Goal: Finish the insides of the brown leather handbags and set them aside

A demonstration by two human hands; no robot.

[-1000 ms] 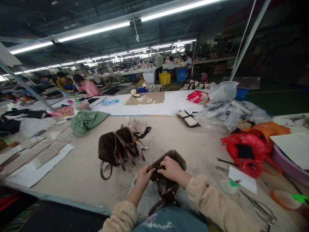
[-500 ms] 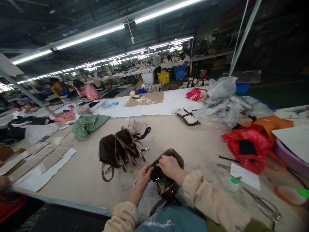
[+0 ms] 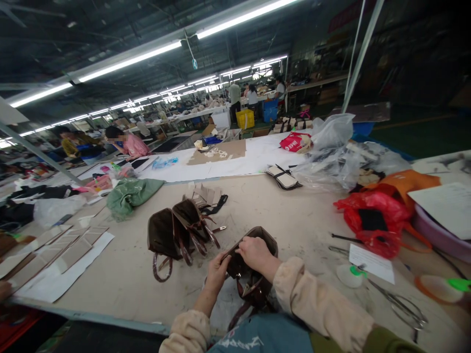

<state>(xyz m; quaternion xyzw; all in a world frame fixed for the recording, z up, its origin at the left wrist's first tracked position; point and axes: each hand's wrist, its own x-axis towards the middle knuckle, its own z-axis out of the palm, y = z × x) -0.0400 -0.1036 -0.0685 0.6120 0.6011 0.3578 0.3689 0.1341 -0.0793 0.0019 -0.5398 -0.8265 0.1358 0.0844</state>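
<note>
Person's hands and a brown bag (image 3: 271,241) at the near side of a worktable (image 3: 121,267), seen from the head camera. The bag is directly in front of the person's body, its mouth open and its dark lining exposed; a whitish sheet (image 3: 223,301) lies partly beneath it. The left hand (image 3: 215,274) is at the left end of the mouth, thumb and fingers closed on the rim. The right hand (image 3: 255,252) reaches over the mouth from the right, its fingers bent and close together against the inner side of the rim; whether they pinch the material cannot be told, as the hand covers the contact. The two hands are near each other.

To the left of the held bag, two similar brown bags (image 3: 162,233) stand side by side, open, with looped handles. Just beyond them lie beige pieces (image 3: 204,195) and a black strap (image 3: 220,205). Farther left are a green bag (image 3: 132,196) and flat panels (image 3: 75,250) on white paper (image 3: 105,241). To the right are a red plastic bag (image 3: 392,228), a printed slip (image 3: 371,262) and scissors (image 3: 406,309). A tied bundle (image 3: 282,177) lies beyond the hands.
</note>
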